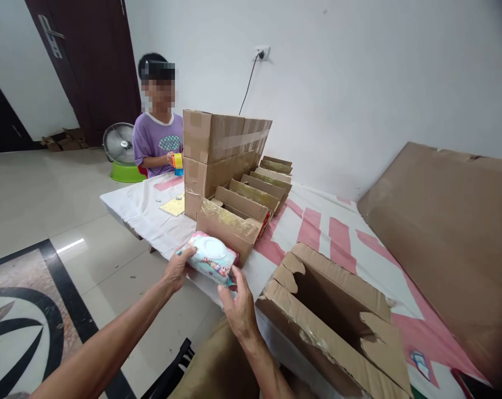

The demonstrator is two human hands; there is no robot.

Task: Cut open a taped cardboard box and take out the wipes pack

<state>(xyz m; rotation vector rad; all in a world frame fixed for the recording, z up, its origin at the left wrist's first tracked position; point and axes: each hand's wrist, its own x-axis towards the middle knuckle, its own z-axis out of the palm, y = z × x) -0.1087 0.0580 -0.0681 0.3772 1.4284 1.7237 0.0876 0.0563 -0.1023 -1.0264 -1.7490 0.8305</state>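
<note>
A large flattened cardboard sheet [442,233] leans at the right, over the counter [317,227] with its white and pink striped cloth. Near the front edge sits an open cardboard box [338,316] with torn flaps; farther back, stacked taped cartons [218,149] stand behind a row of small open boxes [251,205]. At the far end a person in a purple shirt [157,141] holds a small colourful object, perhaps a toy.

The wet-wipes pack [211,257] is held above the counter's front edge, just before the nearest small box. Its long axis runs from upper left to lower right, the white lid face tilted up toward the camera.

Both forearms reach forward from below. The left hand [177,270] clasps the pack's left end, fingers curled around it; the right hand [238,307] holds the lower right end, thumb raised against the pack's side.
</note>
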